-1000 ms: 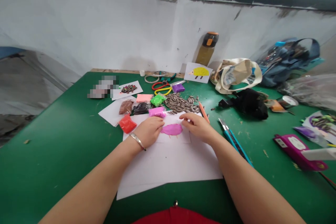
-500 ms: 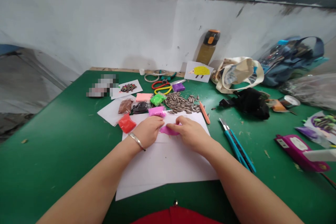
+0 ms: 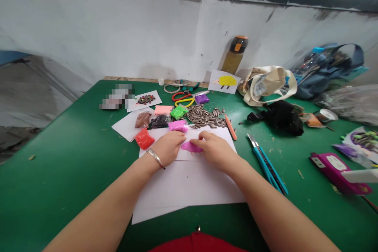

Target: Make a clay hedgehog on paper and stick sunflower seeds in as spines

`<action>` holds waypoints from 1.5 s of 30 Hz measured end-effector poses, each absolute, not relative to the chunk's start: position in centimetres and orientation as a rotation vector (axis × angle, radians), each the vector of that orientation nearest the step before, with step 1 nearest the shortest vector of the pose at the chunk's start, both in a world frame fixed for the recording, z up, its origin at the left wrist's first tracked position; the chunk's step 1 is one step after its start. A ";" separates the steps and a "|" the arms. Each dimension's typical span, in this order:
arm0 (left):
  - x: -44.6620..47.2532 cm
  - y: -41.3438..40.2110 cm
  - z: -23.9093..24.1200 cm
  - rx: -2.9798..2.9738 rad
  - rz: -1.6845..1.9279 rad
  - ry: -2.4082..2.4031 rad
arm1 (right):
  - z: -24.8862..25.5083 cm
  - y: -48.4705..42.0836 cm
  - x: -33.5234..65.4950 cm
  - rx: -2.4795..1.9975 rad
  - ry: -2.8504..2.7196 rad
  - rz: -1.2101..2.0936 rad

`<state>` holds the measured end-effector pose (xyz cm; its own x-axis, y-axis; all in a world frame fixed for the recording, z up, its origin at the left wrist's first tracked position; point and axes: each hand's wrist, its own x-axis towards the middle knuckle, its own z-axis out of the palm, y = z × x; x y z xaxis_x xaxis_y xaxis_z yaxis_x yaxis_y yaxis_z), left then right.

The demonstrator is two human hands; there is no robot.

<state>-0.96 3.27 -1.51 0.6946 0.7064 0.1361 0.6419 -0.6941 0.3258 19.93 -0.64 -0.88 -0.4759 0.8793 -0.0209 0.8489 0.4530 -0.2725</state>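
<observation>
A flat patch of pink modelling clay [image 3: 190,147] lies on a small white paper [image 3: 165,156], which rests on larger white sheets [image 3: 189,185]. My right hand [image 3: 214,147] is bent over the clay's right end, thumb and forefinger pressed against it. At the clay's left end, my left hand [image 3: 169,146] lies on the paper with its fingers stretched forward; its fingertips are partly hidden. Just beyond the hands sit a pink clay packet [image 3: 178,126], a red clay packet [image 3: 144,138] and a heap of striped sunflower seeds [image 3: 203,116]. An orange modelling tool [image 3: 230,127] lies right of the seeds.
A blue utility knife [image 3: 268,167] with its blade out lies right of the paper. Scissors [image 3: 184,99] rest behind the clay packets. Near the wall stand a bottle [image 3: 234,55] and a hedgehog picture [image 3: 224,82]. Bags [image 3: 267,84] and a magenta device [image 3: 336,171] occupy the right side.
The view has shifted slightly. My right thumb and forefinger have moved a little along the pink clay; my left hand keeps its place on the paper.
</observation>
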 end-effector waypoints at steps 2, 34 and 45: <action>-1.0 3.3 -1.6 2.647 0.369 1.084 | -1.1 -0.6 20.2 -1.512 -2.544 0.389; -1.2 2.3 -1.1 2.720 0.256 0.982 | -0.3 -0.3 22.4 -1.519 -2.486 0.503; -1.2 2.4 -1.1 2.746 0.600 1.020 | -1.1 0.1 22.5 -1.495 -2.315 0.557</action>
